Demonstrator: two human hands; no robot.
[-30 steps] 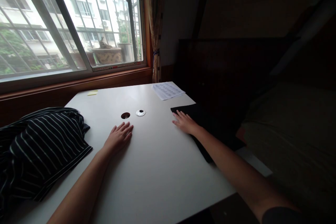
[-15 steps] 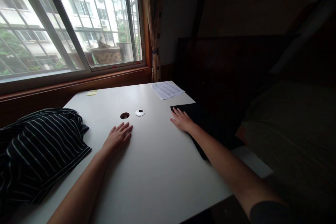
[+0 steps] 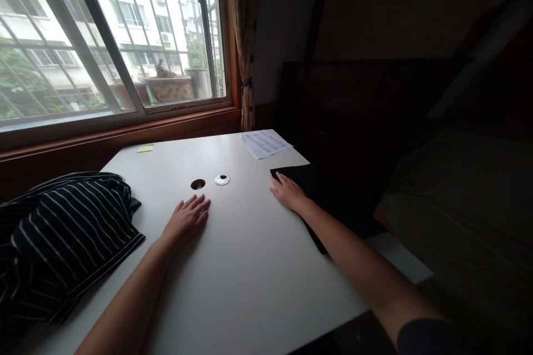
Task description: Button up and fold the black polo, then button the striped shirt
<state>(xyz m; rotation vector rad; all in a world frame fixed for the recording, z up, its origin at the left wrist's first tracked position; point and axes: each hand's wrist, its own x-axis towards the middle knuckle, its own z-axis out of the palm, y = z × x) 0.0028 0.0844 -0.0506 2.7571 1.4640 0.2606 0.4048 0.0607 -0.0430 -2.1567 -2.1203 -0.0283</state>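
My left hand (image 3: 189, 216) lies flat on the white table (image 3: 233, 277), palm down with its fingers spread, just in front of a round hole (image 3: 198, 184). Nothing is held in it. My right hand (image 3: 288, 191) rests at the left edge of a dark folded cloth (image 3: 328, 199), fingers stretched out and partly over the fabric. Its forearm crosses the cloth and covers part of it. To the left of my left arm, a black garment with white stripes (image 3: 75, 227) is heaped on the table.
A round silvery cap (image 3: 222, 179) sits beside the hole. Printed sheets (image 3: 266, 144) lie at the far right corner, a yellow note (image 3: 145, 148) at the far left. Behind the table are a barred window (image 3: 166, 39) and a tied curtain (image 3: 247, 94).
The fingers of my right hand look slightly closer together on the cloth's edge. Otherwise the hands and objects stay where they were.
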